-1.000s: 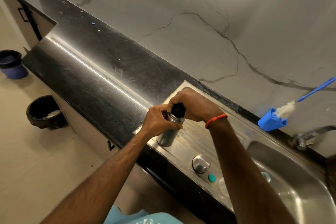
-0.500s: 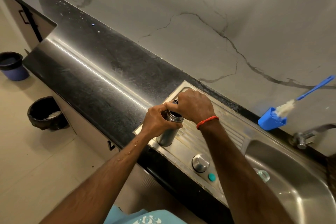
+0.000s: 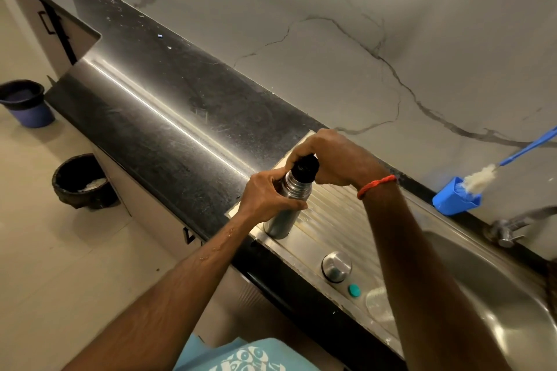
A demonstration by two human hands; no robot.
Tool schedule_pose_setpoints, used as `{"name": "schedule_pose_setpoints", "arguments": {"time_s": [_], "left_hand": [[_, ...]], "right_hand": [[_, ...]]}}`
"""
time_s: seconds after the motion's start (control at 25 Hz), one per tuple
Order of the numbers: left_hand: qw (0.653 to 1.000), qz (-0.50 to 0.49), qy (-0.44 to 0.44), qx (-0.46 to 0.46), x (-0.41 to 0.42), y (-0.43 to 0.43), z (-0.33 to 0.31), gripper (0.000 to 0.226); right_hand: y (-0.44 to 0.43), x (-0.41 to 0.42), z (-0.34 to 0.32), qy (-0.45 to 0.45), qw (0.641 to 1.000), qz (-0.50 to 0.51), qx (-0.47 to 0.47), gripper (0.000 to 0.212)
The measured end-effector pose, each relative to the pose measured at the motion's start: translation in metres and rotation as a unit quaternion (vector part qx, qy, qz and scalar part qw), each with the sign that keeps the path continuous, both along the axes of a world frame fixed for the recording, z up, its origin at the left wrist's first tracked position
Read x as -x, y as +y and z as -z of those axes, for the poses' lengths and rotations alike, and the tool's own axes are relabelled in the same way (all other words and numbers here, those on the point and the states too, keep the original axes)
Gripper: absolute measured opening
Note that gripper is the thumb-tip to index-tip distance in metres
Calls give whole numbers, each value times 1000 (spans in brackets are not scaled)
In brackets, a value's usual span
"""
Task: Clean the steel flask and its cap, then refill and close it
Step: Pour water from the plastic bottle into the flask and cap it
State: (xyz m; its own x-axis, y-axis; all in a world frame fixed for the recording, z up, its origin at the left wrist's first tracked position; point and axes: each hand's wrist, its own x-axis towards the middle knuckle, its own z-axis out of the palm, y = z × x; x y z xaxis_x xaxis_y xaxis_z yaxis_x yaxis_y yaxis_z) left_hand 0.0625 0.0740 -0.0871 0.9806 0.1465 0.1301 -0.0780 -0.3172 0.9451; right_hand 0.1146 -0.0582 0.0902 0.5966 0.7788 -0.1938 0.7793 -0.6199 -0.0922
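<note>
- Steel flask (image 3: 280, 220): stands on its base at the left end of the ribbed drainboard (image 3: 334, 217), just beside the black counter (image 3: 150, 105).
- Left hand (image 3: 268, 196): fingers and thumb are wrapped round the flask's upper body, just below the neck.
- Right hand (image 3: 334, 156): sits over the flask, with its fingers curled round the black stopper (image 3: 306, 169) at the flask's mouth. How far the stopper is seated cannot be told. A red thread (image 3: 376, 185) circles this wrist.
- Steel cap (image 3: 336, 266): stands apart from the flask on the drainboard, nearer the front edge and toward the sink basin (image 3: 497, 295). A small teal disc (image 3: 354, 290) lies just beside it.
- Tap (image 3: 509, 227): mounted behind the basin, at the wall.
- Blue holder (image 3: 452, 200): rests against the marbled wall behind the drainboard. A blue-handled brush (image 3: 479, 178) stands in it, leaning right.
- Floor, left of the counter: a blue bucket (image 3: 27, 108) and a black bin (image 3: 81, 181), well apart.
</note>
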Motion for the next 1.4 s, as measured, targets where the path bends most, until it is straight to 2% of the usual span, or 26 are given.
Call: {"name": "schedule_pose_setpoints", "arguments": {"time_s": [0.16,0.44,0.84,1.12,1.24,1.4], "left_hand": [[1000,-2,-9,3,0,-1,3,82],[1000,-3,-1,-9,-1,0,3,88],[999,-15,-28,10,3,-3,0,87],[999,-44,-25,-17,3,-7,-2,84],[997,-59,-28,-34,3,-9,-2,73],[995,-81,-14,-54,4,-14,-2,67]], "right_hand": [[-4,-5,-3,37,998,48,4,63],[2,-9,20,34,999,38,8,59],[3,-13,40,-45,997,54,16,54],[8,-8,41,-72,996,39,37,50],[7,-1,45,-114,991,63,37,55],[13,13,50,-191,966,146,96,65]]}}
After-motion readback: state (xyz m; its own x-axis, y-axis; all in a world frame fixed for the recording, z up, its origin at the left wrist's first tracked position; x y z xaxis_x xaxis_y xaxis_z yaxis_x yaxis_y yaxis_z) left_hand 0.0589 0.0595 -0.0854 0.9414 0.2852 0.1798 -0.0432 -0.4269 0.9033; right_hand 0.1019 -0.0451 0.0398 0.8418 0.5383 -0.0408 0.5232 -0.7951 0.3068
